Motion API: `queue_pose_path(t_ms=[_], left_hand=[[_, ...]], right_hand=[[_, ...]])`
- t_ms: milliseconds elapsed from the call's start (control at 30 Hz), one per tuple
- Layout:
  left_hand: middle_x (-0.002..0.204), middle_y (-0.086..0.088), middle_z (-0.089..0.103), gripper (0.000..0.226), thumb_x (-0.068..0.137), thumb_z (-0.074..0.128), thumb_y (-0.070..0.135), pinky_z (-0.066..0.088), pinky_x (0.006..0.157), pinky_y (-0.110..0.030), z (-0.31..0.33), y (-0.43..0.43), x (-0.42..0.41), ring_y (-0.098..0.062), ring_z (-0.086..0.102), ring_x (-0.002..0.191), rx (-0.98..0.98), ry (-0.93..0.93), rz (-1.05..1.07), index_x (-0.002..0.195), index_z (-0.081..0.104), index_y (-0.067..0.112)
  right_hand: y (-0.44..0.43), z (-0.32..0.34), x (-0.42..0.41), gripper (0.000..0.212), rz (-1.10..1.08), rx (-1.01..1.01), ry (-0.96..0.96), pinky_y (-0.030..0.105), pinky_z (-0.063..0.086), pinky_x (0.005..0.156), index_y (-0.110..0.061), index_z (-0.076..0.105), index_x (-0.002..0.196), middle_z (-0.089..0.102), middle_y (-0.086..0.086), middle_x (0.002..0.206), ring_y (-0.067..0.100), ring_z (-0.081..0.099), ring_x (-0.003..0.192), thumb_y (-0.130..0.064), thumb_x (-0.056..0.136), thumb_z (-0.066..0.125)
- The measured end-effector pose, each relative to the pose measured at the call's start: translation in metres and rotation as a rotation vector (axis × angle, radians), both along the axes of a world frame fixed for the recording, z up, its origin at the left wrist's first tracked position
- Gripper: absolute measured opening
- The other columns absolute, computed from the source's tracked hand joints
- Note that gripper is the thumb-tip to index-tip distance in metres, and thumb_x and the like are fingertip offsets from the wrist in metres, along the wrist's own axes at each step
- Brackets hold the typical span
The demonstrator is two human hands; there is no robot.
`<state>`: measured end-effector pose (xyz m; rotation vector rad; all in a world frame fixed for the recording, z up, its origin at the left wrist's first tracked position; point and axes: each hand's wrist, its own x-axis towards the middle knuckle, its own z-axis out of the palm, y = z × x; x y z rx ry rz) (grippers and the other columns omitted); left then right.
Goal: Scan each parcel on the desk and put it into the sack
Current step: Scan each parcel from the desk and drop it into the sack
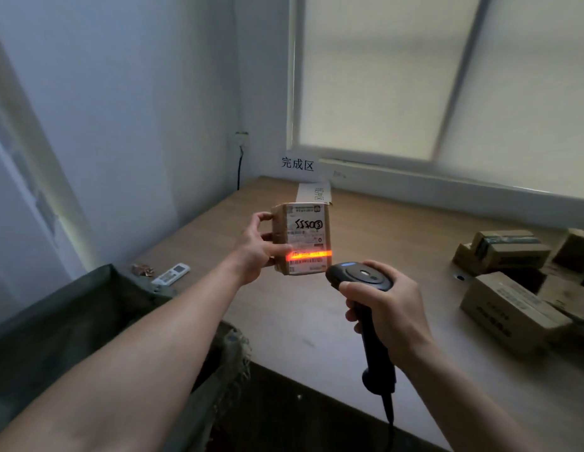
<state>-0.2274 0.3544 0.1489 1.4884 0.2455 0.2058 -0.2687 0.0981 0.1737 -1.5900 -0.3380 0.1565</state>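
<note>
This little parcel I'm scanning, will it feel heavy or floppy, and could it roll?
Probably light: the left hand alone holds the parcel up by one side. Likely stiff, since its cardboard faces look flat and square. Being boxy, it should not roll.

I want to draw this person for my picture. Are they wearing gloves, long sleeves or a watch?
No gloves: the left hand and the right hand are both bare. No sleeves show either; the left forearm and the right forearm are uncovered right to the picture's edge. I see no watch, bracelet or ring on the parts that show.
</note>
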Motion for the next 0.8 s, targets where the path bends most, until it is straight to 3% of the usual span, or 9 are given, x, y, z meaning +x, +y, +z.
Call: queue_pose_path(t_ms=[167,533,800], left_hand=[[0.116,-0.023,0.065,0.068,0.081,0.069,-0.011,0.06,0.079,-0.049,0.008,0.021,-0.017,-0.037,0.069,0.103,0.014,-0.03,0.045,0.132,0.039,0.023],[0.117,-0.022,0.063,0.065,0.084,0.067,-0.011,0.059,0.085,-0.056,0.013,0.055,-0.044,-0.038,0.067,0.106,0.02,-0.046,0.136,0.132,0.039,0.022],[0.119,-0.024,0.064,0.067,0.083,0.069,-0.009,0.058,0.086,-0.058,0.009,0.073,-0.056,-0.038,0.068,0.107,0.015,-0.035,0.168,0.134,0.039,0.022]], right_hand=[[0.022,0.004,-0.011,0.04,0.027,0.018,0.011,0.033,0.05,0.049,-0.026,0.065,0.093,0.071,0.011,0.069,0.027,0.065,0.057,-0.024,0.055,0.079],[0.054,0.01,-0.021,0.033,0.102,0.029,-0.003,0.032,0.049,0.047,-0.025,0.066,0.088,0.069,0.01,0.066,0.028,0.063,0.055,-0.015,0.061,0.083],[0.07,0.009,-0.025,0.036,0.142,0.023,0.009,0.033,0.049,0.048,-0.025,0.067,0.09,0.069,0.01,0.066,0.028,0.063,0.055,-0.02,0.055,0.079]])
